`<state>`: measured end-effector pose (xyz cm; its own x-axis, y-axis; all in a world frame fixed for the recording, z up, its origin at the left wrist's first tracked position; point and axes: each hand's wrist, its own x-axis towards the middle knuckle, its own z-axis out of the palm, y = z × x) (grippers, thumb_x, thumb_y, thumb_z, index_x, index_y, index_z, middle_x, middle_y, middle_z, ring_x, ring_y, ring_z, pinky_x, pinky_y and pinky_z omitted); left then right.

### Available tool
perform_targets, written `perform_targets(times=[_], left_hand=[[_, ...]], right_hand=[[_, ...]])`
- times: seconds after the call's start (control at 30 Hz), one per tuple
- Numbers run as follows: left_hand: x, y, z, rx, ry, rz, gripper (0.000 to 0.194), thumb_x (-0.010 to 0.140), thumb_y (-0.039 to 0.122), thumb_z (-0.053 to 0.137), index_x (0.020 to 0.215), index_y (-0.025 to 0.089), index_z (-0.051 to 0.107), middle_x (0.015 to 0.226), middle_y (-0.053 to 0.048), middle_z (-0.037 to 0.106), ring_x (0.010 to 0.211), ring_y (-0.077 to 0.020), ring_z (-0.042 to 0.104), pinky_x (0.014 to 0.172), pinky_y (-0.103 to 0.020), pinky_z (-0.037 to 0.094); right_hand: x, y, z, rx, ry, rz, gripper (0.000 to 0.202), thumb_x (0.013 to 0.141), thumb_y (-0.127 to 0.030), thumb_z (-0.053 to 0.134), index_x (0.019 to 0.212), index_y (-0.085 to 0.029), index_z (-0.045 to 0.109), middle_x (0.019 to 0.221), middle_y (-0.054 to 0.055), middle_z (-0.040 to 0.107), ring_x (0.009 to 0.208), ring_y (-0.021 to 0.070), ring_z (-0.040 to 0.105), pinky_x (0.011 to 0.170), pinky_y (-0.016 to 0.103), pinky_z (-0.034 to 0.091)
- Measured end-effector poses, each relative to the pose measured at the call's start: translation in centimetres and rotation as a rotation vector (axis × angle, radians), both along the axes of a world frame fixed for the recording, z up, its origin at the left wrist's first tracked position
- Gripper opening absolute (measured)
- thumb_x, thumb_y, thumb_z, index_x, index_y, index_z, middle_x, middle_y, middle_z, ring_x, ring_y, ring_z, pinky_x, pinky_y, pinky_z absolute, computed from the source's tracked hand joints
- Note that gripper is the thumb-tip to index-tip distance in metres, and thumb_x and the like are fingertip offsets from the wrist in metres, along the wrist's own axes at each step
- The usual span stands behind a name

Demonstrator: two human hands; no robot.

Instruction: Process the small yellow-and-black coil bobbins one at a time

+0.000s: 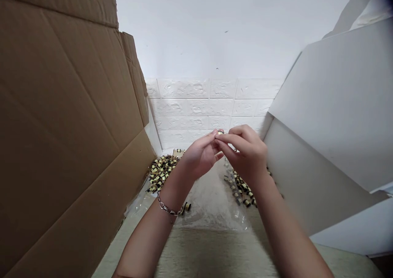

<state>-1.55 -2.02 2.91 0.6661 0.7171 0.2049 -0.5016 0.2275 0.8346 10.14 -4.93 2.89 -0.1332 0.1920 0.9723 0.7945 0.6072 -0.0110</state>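
Note:
A small yellow-and-black wound coil is held up between my fingertips, mostly hidden by them. My left hand is closed around it from the left, thumb on top. From the right, my right hand pinches at the same coil with thumb and forefinger. Below the hands lies a clear plastic bag, flat on the table. A heap of similar coils sits left of my left hand, and another pile lies under my right wrist. One loose coil rests by my left wrist.
A tall brown cardboard panel stands along the left side. White board panels close off the right. Behind is a white brick-patterned wall. The pale wooden table shows at the front.

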Motion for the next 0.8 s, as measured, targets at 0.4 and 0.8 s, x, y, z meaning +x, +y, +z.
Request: perform_targets(times=[0.4, 0.8], left_hand=[[-0.1, -1.3, 0.4, 1.091, 0.493, 1.065, 0.037, 0.067, 0.039, 0.061, 0.100, 0.023, 0.053, 0.102, -0.004, 0.053, 0.098, -0.0194, 0.044, 0.089, -0.030, 0.029], [-0.1, -0.9, -1.3, 1.204, 0.414, 1.199, 0.018, 0.067, 0.029, 0.063, 0.086, 0.028, 0.061, 0.085, -0.002, 0.060, 0.084, -0.0184, 0.049, 0.082, -0.031, 0.031]], right_hand=[[1.3, 1.3, 0.3, -0.715, 0.921, 0.767, 0.021, 0.067, -0.033, 0.063, 0.060, -0.016, 0.052, 0.049, -0.005, 0.042, 0.047, 0.0060, 0.038, 0.046, 0.019, 0.033], [0.0, 0.3, 0.1, -0.756, 0.864, 0.869, 0.020, 0.069, -0.030, 0.061, 0.059, -0.016, 0.053, 0.057, -0.003, 0.049, 0.056, 0.0068, 0.043, 0.054, 0.020, 0.036]])
